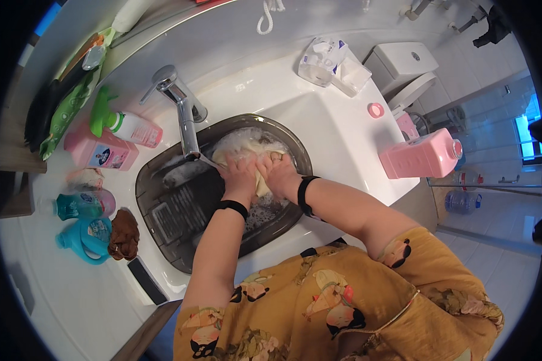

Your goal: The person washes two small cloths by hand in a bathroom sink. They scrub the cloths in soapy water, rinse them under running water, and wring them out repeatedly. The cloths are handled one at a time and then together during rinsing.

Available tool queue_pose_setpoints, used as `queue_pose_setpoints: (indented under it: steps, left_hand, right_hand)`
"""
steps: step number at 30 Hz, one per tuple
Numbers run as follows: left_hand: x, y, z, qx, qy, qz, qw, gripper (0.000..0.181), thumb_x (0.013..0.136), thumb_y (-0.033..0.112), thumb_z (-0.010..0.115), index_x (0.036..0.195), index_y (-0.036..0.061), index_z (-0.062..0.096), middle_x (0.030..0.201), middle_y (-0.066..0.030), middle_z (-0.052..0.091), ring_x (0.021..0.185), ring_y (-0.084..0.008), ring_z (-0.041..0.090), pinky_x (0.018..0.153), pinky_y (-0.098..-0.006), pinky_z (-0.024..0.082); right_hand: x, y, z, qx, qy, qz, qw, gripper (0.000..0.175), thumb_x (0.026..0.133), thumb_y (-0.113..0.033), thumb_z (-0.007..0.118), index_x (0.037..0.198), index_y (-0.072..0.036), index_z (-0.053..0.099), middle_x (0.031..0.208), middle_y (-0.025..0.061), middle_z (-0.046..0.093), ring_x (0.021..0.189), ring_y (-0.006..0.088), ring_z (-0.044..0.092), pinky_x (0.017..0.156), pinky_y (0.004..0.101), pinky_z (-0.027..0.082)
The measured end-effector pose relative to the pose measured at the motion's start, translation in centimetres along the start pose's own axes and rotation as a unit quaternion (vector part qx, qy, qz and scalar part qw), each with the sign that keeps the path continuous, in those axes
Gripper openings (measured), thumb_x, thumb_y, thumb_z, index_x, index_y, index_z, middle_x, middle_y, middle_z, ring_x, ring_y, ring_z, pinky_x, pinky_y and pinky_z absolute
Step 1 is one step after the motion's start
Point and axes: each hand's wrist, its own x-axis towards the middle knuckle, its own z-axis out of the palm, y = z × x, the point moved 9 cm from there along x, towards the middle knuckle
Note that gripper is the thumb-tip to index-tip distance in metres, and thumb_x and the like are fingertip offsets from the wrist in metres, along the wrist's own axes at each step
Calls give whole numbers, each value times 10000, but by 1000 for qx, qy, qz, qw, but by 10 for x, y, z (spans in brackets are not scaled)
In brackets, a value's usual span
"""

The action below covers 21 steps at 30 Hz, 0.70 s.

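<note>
A pale yellow cloth [263,186] lies bunched in foamy water inside a dark, translucent plastic basin [305,153]. My left hand [240,173] grips the cloth from the left, its fingertips partly lost in the folds and suds. Close beside it, my right hand [276,170] has its fingers curled on the same cloth. White foam [246,135] gathers beyond both hands. Ridges of a built-in washboard [187,207] show in the left part of the basin. From the chrome faucet [187,131], a thin stream seems to fall towards my left hand.
The basin sits in a white sink [338,149]. To the left stand a spray bottle [135,128], a pink jug [106,151], a teal bottle [86,204], a blue jug [88,239] and a brown cloth [124,234]. An uncapped pink bottle [420,155] and tissue pack [323,61] are right.
</note>
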Motion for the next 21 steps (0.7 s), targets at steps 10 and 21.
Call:
queue_pose_setpoints:
  steps: [10, 21]
  left_hand:
    - [9, -25, -21, -144, 226, -2, 963, 684, 712, 168, 781, 1335, 134, 503, 1355, -117, 554, 1270, -363, 503, 1022, -481, 439]
    - [-60, -49, -36, -725, 149, -21, 672, 564, 767, -2, 672, 1311, 28, 529, 1115, -59, 660, 982, -160, 636, 808, -292, 505]
  right_hand:
    - [38, 35, -21, 253, 176, -2, 951, 704, 731, -332, 812, 1332, -63, 565, 1209, 180, 658, 1097, 311, 652, 929, 400, 512]
    - [-68, 83, -44, 770, 104, 9, 629, 570, 918, -215, 662, 1428, -67, 457, 1183, 74, 651, 1012, 173, 656, 800, 368, 564]
